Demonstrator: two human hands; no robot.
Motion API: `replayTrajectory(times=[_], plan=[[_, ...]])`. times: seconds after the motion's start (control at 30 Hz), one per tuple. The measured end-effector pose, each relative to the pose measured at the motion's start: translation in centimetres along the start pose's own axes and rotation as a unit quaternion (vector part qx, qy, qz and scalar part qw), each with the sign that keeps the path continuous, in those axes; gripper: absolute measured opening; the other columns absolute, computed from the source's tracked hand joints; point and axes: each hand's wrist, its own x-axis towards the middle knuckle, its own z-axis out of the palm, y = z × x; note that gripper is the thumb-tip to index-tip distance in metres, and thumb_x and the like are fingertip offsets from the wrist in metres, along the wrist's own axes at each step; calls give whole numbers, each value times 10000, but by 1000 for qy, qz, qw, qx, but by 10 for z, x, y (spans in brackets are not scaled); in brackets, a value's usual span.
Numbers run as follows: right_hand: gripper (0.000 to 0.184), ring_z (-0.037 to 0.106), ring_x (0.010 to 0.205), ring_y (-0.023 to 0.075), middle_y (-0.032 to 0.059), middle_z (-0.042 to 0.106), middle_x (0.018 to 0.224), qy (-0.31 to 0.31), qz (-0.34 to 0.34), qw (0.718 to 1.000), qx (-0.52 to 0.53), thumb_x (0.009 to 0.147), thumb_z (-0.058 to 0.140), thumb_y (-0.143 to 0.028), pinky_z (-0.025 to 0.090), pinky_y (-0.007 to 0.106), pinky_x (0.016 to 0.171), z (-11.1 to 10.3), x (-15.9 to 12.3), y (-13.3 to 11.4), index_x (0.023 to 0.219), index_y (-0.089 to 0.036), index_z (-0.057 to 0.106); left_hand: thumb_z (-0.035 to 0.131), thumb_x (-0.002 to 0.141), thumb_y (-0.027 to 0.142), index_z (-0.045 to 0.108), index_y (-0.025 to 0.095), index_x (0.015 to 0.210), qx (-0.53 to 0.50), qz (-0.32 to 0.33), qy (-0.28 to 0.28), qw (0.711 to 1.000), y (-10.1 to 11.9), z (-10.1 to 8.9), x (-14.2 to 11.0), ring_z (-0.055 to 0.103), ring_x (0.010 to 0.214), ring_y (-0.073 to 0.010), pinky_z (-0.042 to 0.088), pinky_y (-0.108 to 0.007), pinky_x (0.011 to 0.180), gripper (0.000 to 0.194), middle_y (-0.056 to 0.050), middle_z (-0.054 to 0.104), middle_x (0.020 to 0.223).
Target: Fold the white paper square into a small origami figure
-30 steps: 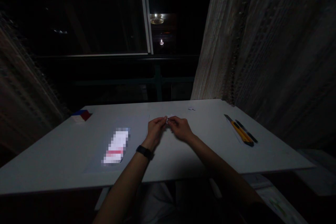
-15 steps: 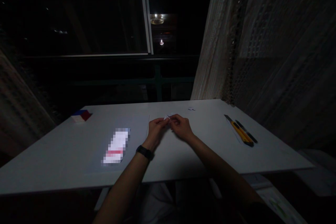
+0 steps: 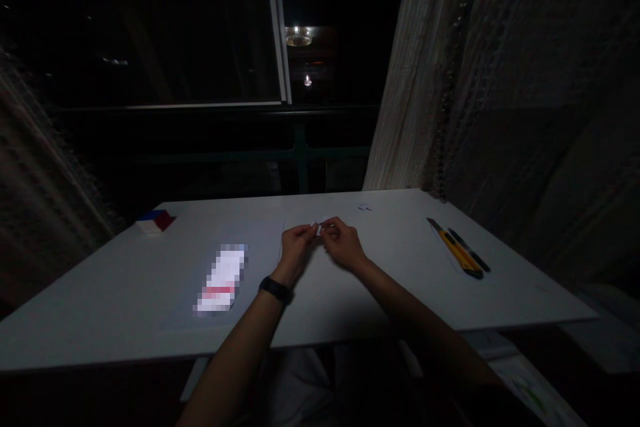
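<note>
Above the middle of the white table, both hands pinch one small piece of white paper (image 3: 319, 229), which looks folded. My left hand (image 3: 296, 245), with a dark watch (image 3: 275, 289) at the wrist, grips its left side. The fingers of my right hand (image 3: 344, 244) are closed on its right side. The fingertips cover much of the paper, and dim light hides its exact shape. On a pale sheet left of the hands lies a lit phone (image 3: 221, 280) with a blurred screen.
A yellow box cutter (image 3: 457, 250) and a dark pen (image 3: 469, 250) lie at the right. Small scraps (image 3: 365, 207) rest near the back edge. A coloured cube (image 3: 155, 221) stands at the back left. Curtains (image 3: 400, 80) hang beyond the white table (image 3: 400, 307).
The paper has turned slightly between my fingertips, and a narrow white edge now shows between them. Both hands have shifted only a little. The other things on the table stay put.
</note>
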Motion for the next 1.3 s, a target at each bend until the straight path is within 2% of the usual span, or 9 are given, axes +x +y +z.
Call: replayTrajectory(times=[0.2, 0.33, 0.43, 0.6, 0.77, 1.0, 1.17, 1.3], plan=[[246, 573, 474, 99, -20, 608, 629, -41, 43, 990, 125, 798, 480, -427, 479, 202, 432, -3, 2, -5, 862, -194, 522, 742, 554, 392, 679, 112, 636, -25, -19, -19, 999, -4, -3, 2, 492, 541, -108, 363, -230, 517, 299, -32, 588, 573], [268, 519, 414, 74, -44, 565, 579, -45, 57, 985, 157, 776, 502, -456, 450, 185, 396, -4, 4, -3, 825, -193, 516, 739, 562, 385, 681, 110, 650, -17, -20, -22, 999, -4, -3, 1, 506, 554, -117, 362, -231, 524, 295, -43, 599, 588], [276, 495, 380, 71, -59, 538, 549, -72, 73, 979, 176, 756, 525, -465, 427, 183, 371, -3, 6, 0, 797, -194, 495, 735, 570, 383, 675, 115, 628, -9, -19, -24, 999, -3, -3, 0, 500, 539, -114, 348, -230, 512, 281, -36, 588, 569], [275, 480, 368, 74, -70, 515, 511, -67, 76, 981, 164, 770, 508, -466, 397, 176, 364, -1, 5, 1, 775, -195, 460, 732, 574, 393, 686, 115, 653, -6, -19, -43, 999, -3, -3, -1, 516, 557, -128, 358, -240, 528, 293, -40, 590, 569], [225, 471, 376, 68, -76, 506, 502, -50, 49, 992, 105, 811, 468, -422, 371, 165, 374, -3, 3, -2, 797, -198, 474, 742, 562, 383, 688, 116, 659, -12, -26, -32, 999, -4, -4, 0, 505, 549, -116, 352, -237, 527, 289, -36, 596, 575], [287, 471, 364, 68, -49, 549, 533, -116, 74, 976, 171, 778, 502, -458, 388, 178, 362, -3, 6, 2, 794, -172, 526, 740, 566, 380, 667, 104, 620, -22, -36, -34, 999, -1, -4, 0, 448, 513, -91, 316, -224, 491, 291, -28, 564, 550], [281, 466, 369, 66, -43, 546, 518, -86, 79, 978, 171, 767, 522, -448, 382, 174, 361, -3, 6, 4, 716, -172, 509, 743, 559, 388, 667, 104, 615, -20, -44, -45, 998, 2, -2, -2, 443, 511, -97, 313, -229, 488, 300, -33, 560, 540], [278, 473, 373, 65, -53, 540, 561, -73, 73, 978, 183, 782, 497, -467, 387, 172, 359, 1, 4, 3, 779, -189, 495, 750, 552, 382, 667, 105, 606, -24, -41, -25, 999, 3, -1, -3, 434, 501, -91, 305, -229, 482, 294, -35, 568, 541]])
